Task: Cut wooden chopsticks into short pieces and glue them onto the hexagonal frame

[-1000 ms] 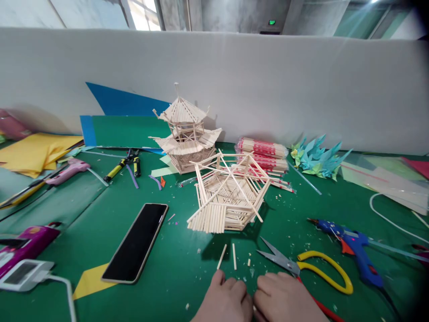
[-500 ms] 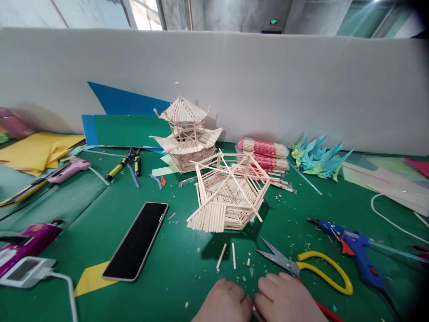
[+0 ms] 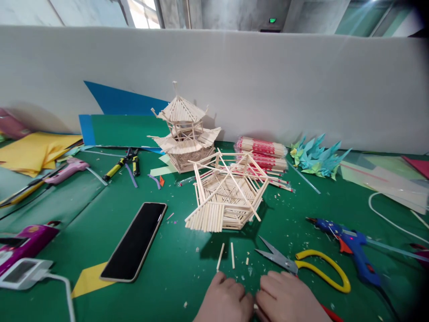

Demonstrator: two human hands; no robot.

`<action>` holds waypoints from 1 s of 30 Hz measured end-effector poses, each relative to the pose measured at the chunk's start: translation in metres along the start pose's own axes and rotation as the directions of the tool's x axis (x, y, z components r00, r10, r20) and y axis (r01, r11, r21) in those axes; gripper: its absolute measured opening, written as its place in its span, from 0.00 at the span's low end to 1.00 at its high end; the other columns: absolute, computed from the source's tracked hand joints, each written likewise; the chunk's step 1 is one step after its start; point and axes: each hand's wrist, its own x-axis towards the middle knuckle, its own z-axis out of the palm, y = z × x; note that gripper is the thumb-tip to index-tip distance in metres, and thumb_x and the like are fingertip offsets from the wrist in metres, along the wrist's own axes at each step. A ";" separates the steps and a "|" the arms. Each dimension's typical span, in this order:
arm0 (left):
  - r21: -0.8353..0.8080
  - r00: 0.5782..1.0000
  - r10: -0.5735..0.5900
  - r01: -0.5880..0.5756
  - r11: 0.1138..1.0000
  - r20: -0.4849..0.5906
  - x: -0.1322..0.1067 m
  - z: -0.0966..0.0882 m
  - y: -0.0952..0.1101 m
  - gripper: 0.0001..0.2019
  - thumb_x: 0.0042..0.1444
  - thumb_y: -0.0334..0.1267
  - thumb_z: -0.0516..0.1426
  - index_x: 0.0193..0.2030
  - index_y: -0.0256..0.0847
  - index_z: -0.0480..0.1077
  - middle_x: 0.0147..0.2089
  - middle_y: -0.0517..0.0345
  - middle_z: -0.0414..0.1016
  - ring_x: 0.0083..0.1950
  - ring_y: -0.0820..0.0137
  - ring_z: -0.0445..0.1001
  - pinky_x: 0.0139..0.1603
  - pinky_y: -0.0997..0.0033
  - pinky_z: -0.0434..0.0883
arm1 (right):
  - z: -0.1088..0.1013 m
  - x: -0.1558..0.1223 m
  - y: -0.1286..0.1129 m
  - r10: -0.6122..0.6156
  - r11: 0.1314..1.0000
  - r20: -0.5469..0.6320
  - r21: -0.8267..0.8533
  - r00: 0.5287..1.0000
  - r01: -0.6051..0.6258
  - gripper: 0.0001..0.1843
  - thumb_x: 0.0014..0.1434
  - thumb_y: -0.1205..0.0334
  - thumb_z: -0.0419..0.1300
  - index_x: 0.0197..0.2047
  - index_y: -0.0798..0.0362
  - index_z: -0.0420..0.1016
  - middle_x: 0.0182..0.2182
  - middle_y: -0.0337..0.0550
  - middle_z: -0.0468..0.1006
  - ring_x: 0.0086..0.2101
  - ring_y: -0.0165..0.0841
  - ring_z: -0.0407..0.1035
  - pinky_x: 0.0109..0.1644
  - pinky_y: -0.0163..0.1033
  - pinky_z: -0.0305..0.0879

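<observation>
At near edge, left hand and right hand close together, fingers curled in; hold hidden, cannot tell on what. Right hand covering part of scissors. Just beyond, two short sticks; phone left, glue gun right. Farther, stick frame partly blocking wrapped stick bundles and stick tower.

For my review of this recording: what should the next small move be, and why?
Perhaps the left hand, if free, should pick up the nearer short stick: it lies just beyond that hand, and the row of sticks on the open frame seems to cover only one side.
</observation>
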 end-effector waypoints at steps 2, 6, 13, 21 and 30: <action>-0.006 1.000 0.005 -0.005 1.000 -0.008 0.000 0.001 0.000 0.15 0.54 0.32 0.51 0.16 0.39 0.61 0.15 0.62 0.67 0.17 0.73 0.61 0.23 0.69 0.49 | 0.002 -0.001 0.000 0.001 1.000 0.019 0.001 1.000 -0.001 0.29 0.64 0.59 0.35 0.15 0.51 0.60 0.14 0.37 0.65 0.18 0.30 0.59 0.21 0.38 0.42; -0.026 1.000 0.009 -0.009 1.000 -0.006 0.000 0.006 -0.002 0.13 0.50 0.30 0.54 0.16 0.39 0.62 0.14 0.62 0.67 0.17 0.73 0.62 0.22 0.69 0.49 | -0.004 0.002 0.003 0.005 1.000 0.073 0.016 0.997 -0.006 0.24 0.62 0.60 0.41 0.17 0.50 0.63 0.15 0.36 0.66 0.18 0.30 0.61 0.20 0.37 0.47; -0.175 0.994 -0.081 0.094 0.980 0.079 -0.002 -0.010 -0.019 0.13 0.52 0.32 0.48 0.18 0.39 0.64 0.15 0.59 0.65 0.17 0.73 0.61 0.19 0.73 0.52 | -0.039 -0.028 0.041 0.431 0.894 0.192 0.044 0.882 -0.446 0.11 0.59 0.61 0.47 0.44 0.50 0.64 0.37 0.42 0.75 0.35 0.32 0.71 0.36 0.35 0.68; -0.689 0.649 -0.379 0.723 0.041 0.659 0.022 -0.056 -0.023 0.16 0.54 0.43 0.53 0.21 0.33 0.68 0.19 0.60 0.63 0.22 0.76 0.59 0.24 0.77 0.57 | 0.004 -0.102 0.069 0.595 0.799 0.076 -0.163 0.800 -0.579 0.15 0.56 0.59 0.46 0.44 0.56 0.64 0.40 0.53 0.73 0.41 0.41 0.69 0.44 0.49 0.68; -0.719 0.627 -0.363 0.529 -0.451 0.689 0.030 -0.026 -0.001 0.14 0.45 0.46 0.61 0.26 0.34 0.75 0.16 0.61 0.67 0.17 0.80 0.60 0.19 0.79 0.55 | 0.000 -0.106 0.073 0.653 0.757 0.172 -0.108 0.738 -0.645 0.14 0.58 0.52 0.46 0.39 0.50 0.67 0.36 0.46 0.74 0.37 0.38 0.70 0.41 0.45 0.69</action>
